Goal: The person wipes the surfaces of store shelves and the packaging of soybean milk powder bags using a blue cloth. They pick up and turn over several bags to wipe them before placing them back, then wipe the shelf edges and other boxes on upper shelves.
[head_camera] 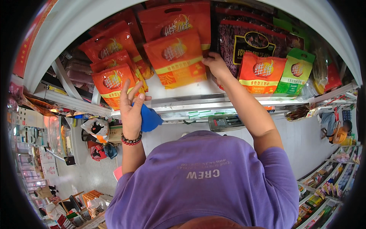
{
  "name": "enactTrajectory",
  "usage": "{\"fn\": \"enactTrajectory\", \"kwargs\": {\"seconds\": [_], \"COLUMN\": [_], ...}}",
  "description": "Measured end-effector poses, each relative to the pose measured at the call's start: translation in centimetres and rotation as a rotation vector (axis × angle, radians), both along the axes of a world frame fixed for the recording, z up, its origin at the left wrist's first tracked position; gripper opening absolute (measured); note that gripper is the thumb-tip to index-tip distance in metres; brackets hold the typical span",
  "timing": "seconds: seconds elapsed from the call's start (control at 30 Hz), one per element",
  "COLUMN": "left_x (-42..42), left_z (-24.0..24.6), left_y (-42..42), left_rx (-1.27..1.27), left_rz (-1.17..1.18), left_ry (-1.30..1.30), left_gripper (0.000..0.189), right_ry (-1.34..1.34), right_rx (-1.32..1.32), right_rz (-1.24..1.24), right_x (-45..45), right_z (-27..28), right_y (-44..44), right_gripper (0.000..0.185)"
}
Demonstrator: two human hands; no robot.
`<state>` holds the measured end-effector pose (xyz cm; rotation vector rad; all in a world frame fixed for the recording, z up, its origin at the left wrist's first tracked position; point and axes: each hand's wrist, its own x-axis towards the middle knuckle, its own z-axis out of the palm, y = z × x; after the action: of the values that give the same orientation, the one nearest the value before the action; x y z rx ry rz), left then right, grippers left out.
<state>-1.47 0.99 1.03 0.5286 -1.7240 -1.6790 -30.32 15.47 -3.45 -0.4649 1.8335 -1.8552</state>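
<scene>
My right hand point(218, 68) reaches onto the white shelf point(183, 91) and grips the right edge of an orange bag of soybean milk powder point(177, 61). That bag leans slightly, in front of a larger red bag point(197, 20). My left hand point(131, 107) is raised at the shelf's front edge with its upper fingers spread. A blue cloth point(151, 118) hangs from it beside the thumb; the lower fingers are hidden. Just behind those fingertips stands a row of smaller orange bags point(113, 83).
Right of my right arm stand another orange bag point(261, 74), a green bag point(297, 71) and a dark purple bag point(228, 43). Below the shelf lies a grey case point(226, 123). A seated person point(338, 133) is far right, near shelves of goods point(323, 186). Bags point(97, 131) sit on the left.
</scene>
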Motion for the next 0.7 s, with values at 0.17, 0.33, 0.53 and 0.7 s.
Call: {"fn": "enactTrajectory", "kwargs": {"seconds": [0.17,0.33,0.53,0.7], "left_x": [0.0,-4.5,-12.3,-15.6], "left_z": [-1.8,-1.8,-1.7,-3.6], "left_y": [-1.1,-4.0,-8.5,-9.8], "left_rx": [0.047,-0.02,0.046,0.051], "left_rz": [0.022,-0.018,-0.241,-0.088], "left_ry": [-0.019,-0.122,-0.175,-0.052], "left_gripper": [0.067,0.068,0.041,0.019], "right_ry": [-0.083,-0.082,-0.166,-0.085], "right_rx": [0.091,0.085,0.117,0.007], "right_rz": [-0.032,0.082,0.097,-0.073], "right_x": [0.5,1.2,2.6,3.6], "right_z": [-1.9,-1.2,-0.7,-0.6], "right_y": [1.3,0.5,-0.4,-0.4], "right_gripper": [0.068,0.073,0.071,0.056]}}
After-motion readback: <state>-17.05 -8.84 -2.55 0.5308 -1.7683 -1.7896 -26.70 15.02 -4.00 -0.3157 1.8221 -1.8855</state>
